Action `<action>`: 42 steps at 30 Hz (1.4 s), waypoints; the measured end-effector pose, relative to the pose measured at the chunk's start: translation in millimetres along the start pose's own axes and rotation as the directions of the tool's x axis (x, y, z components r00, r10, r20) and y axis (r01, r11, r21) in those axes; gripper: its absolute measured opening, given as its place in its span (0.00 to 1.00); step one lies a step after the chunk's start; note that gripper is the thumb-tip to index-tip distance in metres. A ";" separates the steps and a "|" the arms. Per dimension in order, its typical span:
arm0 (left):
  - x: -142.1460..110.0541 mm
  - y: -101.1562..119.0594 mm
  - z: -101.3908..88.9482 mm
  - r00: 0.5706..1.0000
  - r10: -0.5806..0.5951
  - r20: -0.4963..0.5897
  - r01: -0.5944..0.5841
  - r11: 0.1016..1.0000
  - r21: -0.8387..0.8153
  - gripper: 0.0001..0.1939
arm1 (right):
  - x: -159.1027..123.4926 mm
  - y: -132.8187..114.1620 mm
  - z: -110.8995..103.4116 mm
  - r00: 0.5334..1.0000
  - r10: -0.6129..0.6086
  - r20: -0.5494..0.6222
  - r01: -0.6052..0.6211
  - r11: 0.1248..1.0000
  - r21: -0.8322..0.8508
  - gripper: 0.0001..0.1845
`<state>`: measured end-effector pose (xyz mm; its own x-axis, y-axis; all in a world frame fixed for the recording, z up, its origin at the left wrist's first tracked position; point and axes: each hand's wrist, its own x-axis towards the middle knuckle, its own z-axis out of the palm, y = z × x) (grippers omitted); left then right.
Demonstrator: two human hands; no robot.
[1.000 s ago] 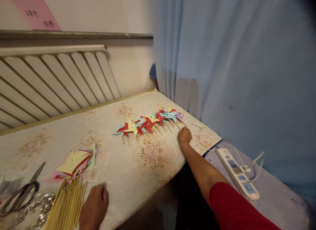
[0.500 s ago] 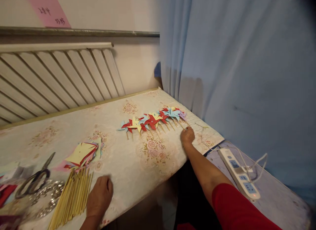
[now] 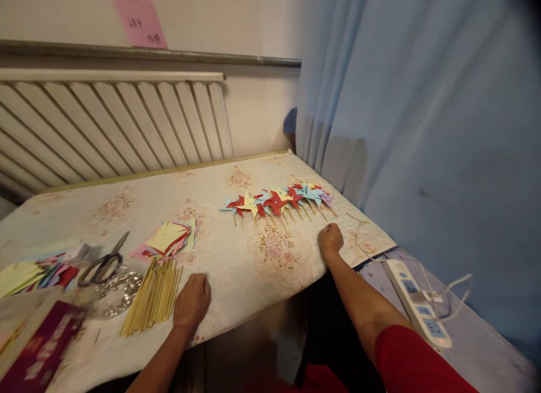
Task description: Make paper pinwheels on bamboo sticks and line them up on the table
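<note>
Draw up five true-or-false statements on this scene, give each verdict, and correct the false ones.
1. The right hand is near the pinwheels. True.
2. The scissors lie right of the pinwheels. False: the scissors lie to their left.
3. The wooden sticks lie beside the left hand. True.
4. The curtain is green. False: the curtain is blue.
5. Both hands are spread flat. False: both are curled.

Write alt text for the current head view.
A person's curled right hand is near a row of paper pinwheels on a flower-patterned table, the curled left hand beside a bundle of thin sticks. Cut paper sheets and scissors lie near the bundle; a white power strip sits to the right.
</note>
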<state>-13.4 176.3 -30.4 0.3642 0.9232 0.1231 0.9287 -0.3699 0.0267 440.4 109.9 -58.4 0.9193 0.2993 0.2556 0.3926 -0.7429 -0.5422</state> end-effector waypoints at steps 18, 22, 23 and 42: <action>-11.3 4.2 -5.7 0.998 -0.027 0.048 0.032 0.996 -0.088 0.12 | -65.9 -11.7 -18.2 0.969 -0.160 0.191 0.177 0.981 -0.079 0.15; -13.0 4.1 -6.8 0.998 -0.033 0.049 0.039 0.992 -0.118 0.12 | -96.9 -25.1 -20.8 0.940 -0.253 0.229 0.274 0.960 -0.062 0.15; -13.3 4.1 -7.1 0.998 -0.035 0.050 0.041 0.991 -0.127 0.12 | -104.1 -28.2 -21.0 0.932 -0.272 0.239 0.294 0.954 -0.062 0.15; -17.0 -5.9 -2.5 0.998 0.013 0.058 0.002 0.966 -0.257 0.12 | -207.4 -78.6 -12.5 0.639 -0.694 0.332 0.743 0.668 -0.033 0.11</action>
<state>-25.2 162.6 -30.2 0.3799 0.9227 0.0652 0.8802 -0.3823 0.2813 218.6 98.8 -58.8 0.3236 0.9056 0.2741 0.9448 -0.2933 -0.1461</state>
